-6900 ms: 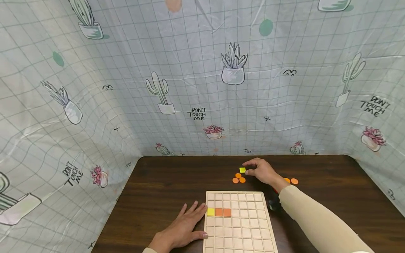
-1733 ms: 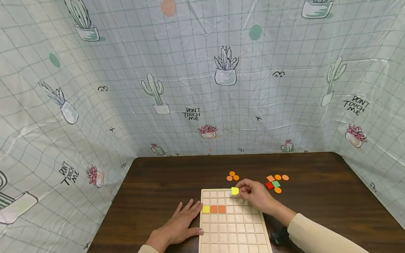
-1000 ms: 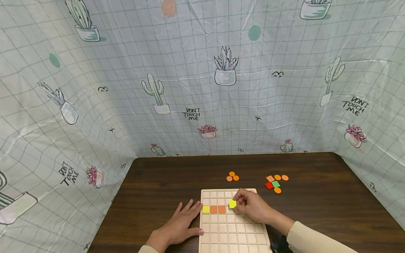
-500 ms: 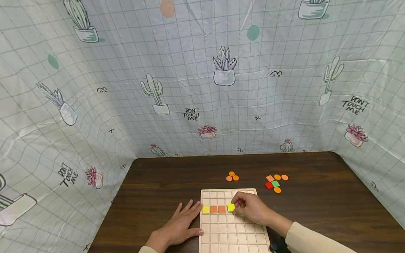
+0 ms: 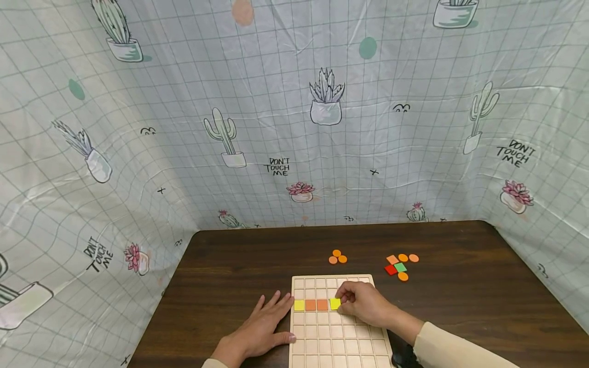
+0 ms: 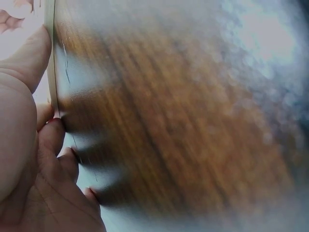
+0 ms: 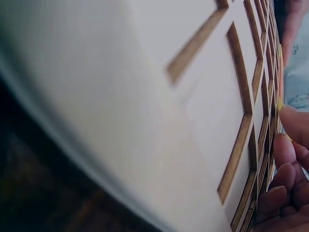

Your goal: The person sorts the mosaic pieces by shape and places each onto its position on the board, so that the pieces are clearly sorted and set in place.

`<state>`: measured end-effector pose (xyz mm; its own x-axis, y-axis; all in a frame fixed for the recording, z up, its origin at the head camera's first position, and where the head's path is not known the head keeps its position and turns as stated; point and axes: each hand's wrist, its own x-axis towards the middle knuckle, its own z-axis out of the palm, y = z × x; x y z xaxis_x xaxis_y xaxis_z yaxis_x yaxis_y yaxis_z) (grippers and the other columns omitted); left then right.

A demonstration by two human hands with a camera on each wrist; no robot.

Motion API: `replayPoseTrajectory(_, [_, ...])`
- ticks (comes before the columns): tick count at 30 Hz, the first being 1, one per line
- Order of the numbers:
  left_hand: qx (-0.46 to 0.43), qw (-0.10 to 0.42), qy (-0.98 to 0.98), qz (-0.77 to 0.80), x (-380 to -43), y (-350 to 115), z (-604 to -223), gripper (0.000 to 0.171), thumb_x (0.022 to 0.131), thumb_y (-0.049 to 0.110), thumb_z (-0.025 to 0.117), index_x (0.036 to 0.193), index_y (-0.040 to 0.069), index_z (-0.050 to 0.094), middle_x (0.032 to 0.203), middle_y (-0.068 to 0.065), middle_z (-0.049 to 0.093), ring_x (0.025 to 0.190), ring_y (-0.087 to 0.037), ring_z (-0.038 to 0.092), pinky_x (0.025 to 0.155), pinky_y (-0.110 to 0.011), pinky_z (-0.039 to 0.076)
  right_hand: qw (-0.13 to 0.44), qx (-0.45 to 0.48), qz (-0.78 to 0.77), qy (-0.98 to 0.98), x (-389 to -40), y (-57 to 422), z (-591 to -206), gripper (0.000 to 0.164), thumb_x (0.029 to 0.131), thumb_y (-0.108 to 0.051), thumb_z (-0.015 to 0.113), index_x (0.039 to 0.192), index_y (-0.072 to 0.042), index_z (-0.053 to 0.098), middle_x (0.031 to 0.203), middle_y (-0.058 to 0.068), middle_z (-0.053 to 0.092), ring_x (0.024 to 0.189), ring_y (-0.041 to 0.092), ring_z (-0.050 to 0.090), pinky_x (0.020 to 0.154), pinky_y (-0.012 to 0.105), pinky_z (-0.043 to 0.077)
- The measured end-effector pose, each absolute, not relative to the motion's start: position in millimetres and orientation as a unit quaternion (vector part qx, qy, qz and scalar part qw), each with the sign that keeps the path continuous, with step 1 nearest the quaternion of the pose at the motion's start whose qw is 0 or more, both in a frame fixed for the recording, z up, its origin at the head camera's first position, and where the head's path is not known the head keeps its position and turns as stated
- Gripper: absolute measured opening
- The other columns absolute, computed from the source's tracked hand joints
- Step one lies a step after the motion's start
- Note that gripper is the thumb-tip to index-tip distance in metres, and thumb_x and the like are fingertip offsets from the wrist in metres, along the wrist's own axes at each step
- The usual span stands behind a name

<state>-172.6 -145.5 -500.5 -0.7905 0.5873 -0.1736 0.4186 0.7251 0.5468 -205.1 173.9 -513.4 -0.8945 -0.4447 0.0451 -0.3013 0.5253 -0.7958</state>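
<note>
My right hand [image 5: 368,304] pinches a yellow square tile [image 5: 334,304] by its right side, with thumb and index finger. The tile lies over a cell of the wooden grid board [image 5: 322,332], just right of two orange square tiles [image 5: 316,305]. Another yellow tile [image 5: 299,305] sits in the leftmost cell of that row. My left hand [image 5: 257,327] lies with fingers spread, its fingertips and thumb against the board's left edge. In the left wrist view the left hand [image 6: 29,150] touches the board's edge [image 6: 51,63]. The right wrist view shows the right hand's fingers [image 7: 292,130] at the grid.
Behind the board, three orange discs [image 5: 337,257] lie together on the dark wooden table [image 5: 248,255]. Further right is a loose group: a red square [image 5: 391,270], a green square [image 5: 400,267], an orange square [image 5: 391,259] and orange discs [image 5: 413,258]. A patterned curtain [image 5: 294,128] surrounds the table.
My right hand took the yellow tile from beside the orange discs at the back, carried it toward me over the board and lowered it to the cell. The left hand stayed at the board's edge.
</note>
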Motion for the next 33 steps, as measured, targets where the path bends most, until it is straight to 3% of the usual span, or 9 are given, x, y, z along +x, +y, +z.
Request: replayPoseTrajectory(33, [0.268, 0.178, 0.916, 0.242, -171.9, -143.3, -499.6, 0.089, 0.098, 0.054, 0.068, 0.168, 0.012, 0.031, 0.174, -0.008, 0.029, 0.164, -0.036, 0.017, 0.129, -0.068, 0.008, 0.076, -0.205, -0.407, 0.887, -203.7, 169.5, -510.8, 0.015, 0.087, -0.008, 0.085, 0.096, -0.012, 0.074, 0.083, -0.007, 0.062, 0.072, 0.005, 0.052, 0.066, 0.023, 0.043])
